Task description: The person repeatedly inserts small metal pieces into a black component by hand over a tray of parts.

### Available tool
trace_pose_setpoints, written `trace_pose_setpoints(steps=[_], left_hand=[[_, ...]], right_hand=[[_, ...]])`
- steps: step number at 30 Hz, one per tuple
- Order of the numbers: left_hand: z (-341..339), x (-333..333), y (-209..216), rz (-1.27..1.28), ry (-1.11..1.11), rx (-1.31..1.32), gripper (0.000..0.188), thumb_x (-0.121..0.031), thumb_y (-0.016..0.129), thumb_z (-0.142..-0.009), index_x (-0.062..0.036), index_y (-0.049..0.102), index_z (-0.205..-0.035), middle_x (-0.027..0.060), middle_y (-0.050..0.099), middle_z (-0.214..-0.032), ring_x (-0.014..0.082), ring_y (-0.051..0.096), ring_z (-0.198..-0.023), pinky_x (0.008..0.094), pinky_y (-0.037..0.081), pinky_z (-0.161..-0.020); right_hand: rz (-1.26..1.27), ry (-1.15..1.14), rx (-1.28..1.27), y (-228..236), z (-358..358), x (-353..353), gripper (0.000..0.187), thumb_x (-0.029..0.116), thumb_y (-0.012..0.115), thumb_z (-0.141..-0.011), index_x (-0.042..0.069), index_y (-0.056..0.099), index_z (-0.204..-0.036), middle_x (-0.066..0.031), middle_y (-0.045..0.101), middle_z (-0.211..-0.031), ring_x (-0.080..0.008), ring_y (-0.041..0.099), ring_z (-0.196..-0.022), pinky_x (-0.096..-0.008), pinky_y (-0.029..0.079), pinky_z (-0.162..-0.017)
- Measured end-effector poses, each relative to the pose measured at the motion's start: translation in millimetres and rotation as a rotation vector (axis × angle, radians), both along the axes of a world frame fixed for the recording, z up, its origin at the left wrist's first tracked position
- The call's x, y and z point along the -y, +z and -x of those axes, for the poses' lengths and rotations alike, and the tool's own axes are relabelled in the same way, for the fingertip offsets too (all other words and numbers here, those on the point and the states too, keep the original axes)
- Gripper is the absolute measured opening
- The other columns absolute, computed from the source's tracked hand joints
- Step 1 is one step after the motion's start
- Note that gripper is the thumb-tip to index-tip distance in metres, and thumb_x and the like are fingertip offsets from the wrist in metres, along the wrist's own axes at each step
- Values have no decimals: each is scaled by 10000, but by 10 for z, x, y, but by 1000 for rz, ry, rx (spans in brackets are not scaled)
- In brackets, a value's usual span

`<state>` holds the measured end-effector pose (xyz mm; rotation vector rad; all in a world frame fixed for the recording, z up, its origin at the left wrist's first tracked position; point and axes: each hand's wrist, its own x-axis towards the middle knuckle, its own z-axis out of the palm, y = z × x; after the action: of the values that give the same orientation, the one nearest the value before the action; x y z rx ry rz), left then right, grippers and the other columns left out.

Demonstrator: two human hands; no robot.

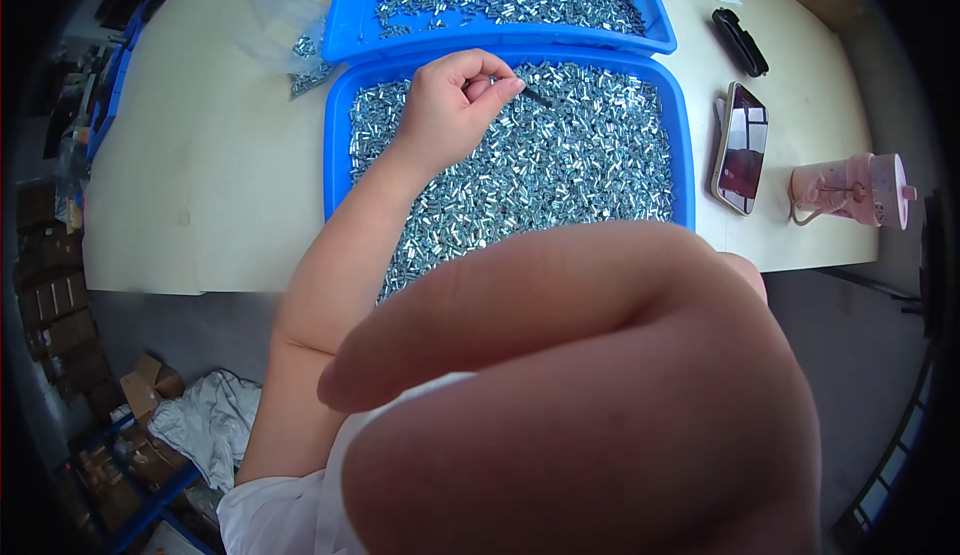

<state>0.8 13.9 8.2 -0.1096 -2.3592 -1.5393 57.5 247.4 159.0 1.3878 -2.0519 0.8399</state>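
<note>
My left hand (452, 105) is over the nearer blue bin (684, 155), thumb and fingers pinched together. A thin dark strip (537, 98) sticks out from the fingertips toward the metal pieces; its exact kind is unclear. Small, shiny silver cylindrical metal pieces (560, 170) fill this bin. Very close up, my right hand (580, 375) looms large and blurred across the lower middle. One finger stretches leftward, apart from the rest of the hand, and no held object shows. It hides the front part of the bin.
Behind stands another blue bin (350, 15) of similar pieces. Clear plastic bags (285, 35) lie at its left. On the table's right are a black case (740, 43), a phone (742, 150) and a pink cup (850, 192). Grey cloth (210, 420) and a cardboard box (150, 385) lie lower left.
</note>
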Motion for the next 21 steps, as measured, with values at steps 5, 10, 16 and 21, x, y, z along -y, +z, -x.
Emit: trace_pose_setpoints(steps=[5, 10, 16, 21], left_hand=[[-3, -12, 21, -9, -6, 12, 93, -97, 659, -741, -28, 598, -731, -47, 361, -492, 46, 333, -474, 225, 300, -444], [-17, -8, -21, 7, -9, 34, 102, -110, 660, -735, -33, 593, -721, -27, 361, -484, 65, 346, -464, 242, 305, -443], [-31, 9, 48, 3, 8, 25, 92, -96, 659, -731, -34, 593, -718, -25, 374, -493, 72, 353, -470, 251, 314, -450], [2, -17, -33, -24, -6, 46, 103, -114, 663, -727, -34, 598, -719, -10, 401, -494, 82, 379, -466, 256, 328, -453]], right_hand=[[14, 40, -29, 51, 44, 33, 427, 17, 681, -652, 124, 495, -1021, -112, 559, -836, -204, 541, -636, -458, 472, -691], [34, 85, -70, 78, 102, 73, 430, 16, 682, -655, 126, 493, -1026, -112, 559, -836, -203, 540, -636, -461, 473, -694], [34, 91, -90, 103, 138, 38, 434, 16, 682, -658, 128, 490, -1031, -112, 558, -837, -202, 540, -636, -465, 473, -698], [55, 126, -121, 155, 148, 61, 438, 16, 683, -661, 129, 487, -1036, -111, 558, -837, -201, 540, -637, -468, 474, -701]])
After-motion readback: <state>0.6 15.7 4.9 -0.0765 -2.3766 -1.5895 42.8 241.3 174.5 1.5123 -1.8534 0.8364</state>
